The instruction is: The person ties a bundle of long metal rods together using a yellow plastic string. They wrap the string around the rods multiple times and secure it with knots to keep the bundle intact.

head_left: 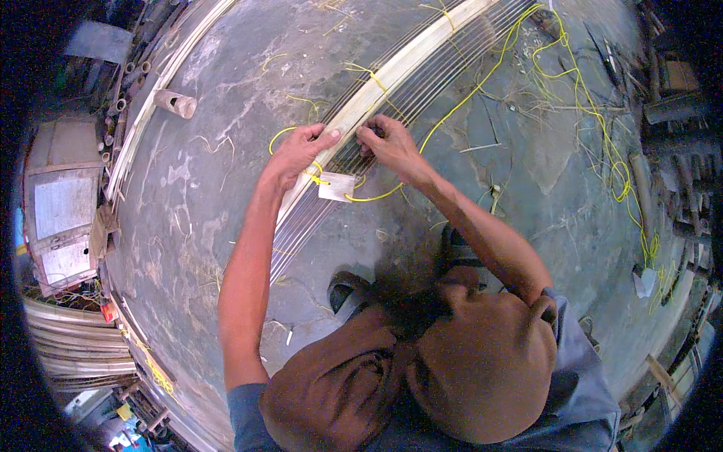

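Both hands meet just above the middle of the frame, on a long bundle of thin strips (392, 90) that runs from the lower left up to the upper right. The left hand (297, 154) is curled, its thumb and fingers pinched on the pale edge of the bundle, where a yellow cord (376, 196) loops around. The right hand (388, 143) is also closed at the fingertips, pinching the cord or the strips beside the left thumb; I cannot tell which. The two hands are almost touching. Just below them one small pale tag (337, 186) hangs from the cord against the bundle. I count at least three yellow ties spaced along the bundle toward the upper right. A long tangle of loose yellow cord (595, 113) trails over the grey concrete floor (211, 196) at the right. One short cut tube (175, 103) lies at the upper left, well apart from the hands.
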`<state>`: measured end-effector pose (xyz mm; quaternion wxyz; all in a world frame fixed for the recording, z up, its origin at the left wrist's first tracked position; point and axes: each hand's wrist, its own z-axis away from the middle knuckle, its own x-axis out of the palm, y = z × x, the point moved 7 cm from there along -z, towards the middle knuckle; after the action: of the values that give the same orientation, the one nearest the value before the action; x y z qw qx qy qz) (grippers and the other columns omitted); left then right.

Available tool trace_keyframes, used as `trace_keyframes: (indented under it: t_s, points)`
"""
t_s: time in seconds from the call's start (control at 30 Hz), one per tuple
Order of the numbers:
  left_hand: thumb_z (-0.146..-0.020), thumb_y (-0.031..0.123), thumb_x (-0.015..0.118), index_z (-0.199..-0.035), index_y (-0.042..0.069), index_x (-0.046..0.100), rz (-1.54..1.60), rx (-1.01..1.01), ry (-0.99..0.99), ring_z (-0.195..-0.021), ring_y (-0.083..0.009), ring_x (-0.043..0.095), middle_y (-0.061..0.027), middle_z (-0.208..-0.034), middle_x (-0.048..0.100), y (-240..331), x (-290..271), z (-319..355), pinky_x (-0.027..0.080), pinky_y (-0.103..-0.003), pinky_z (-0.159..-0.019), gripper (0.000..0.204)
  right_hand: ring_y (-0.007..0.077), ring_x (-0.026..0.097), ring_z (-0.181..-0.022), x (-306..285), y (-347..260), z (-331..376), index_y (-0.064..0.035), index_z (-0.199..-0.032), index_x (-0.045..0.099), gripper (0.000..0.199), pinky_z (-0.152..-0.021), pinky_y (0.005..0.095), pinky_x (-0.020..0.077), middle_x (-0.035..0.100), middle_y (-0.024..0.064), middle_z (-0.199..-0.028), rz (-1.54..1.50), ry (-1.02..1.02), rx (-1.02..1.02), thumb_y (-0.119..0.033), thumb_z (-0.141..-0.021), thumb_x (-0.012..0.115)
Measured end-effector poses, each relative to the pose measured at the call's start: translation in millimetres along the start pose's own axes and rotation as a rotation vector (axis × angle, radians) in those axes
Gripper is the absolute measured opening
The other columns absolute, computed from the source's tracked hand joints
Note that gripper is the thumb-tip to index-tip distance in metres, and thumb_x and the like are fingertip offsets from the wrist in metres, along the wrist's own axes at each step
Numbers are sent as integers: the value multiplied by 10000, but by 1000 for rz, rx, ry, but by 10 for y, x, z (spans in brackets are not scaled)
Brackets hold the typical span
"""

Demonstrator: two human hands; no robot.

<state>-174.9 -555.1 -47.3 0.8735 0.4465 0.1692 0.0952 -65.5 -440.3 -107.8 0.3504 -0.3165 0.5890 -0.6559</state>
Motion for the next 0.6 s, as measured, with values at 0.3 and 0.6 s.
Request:
trace_keyframes:
  t_s: [0.3, 0.6]
  points:
    - [-872, 305, 622, -960, -6, 644, -497, 280, 142, -807, -117, 542, -69, -859, 624, 200, 56, -127, 441, -327, -679, 324, 110, 558, -651, 23, 9, -45, 37, -939, 614, 270, -606, 267, 468, 609, 41, -766, 16, 37, -1, -220, -932, 529]
    - [-900, 333, 605, -939, -10, 633, -188, 161, 41, -744, -110, 497, -17, -795, 587, 72, 96, -216, 418, -305, -647, 347, 110, 566, -645, -14, 54, -86, 46, -916, 617, 275, -592, 265, 469, 609, 36, -740, -20, -7, 73, -213, -941, 528]
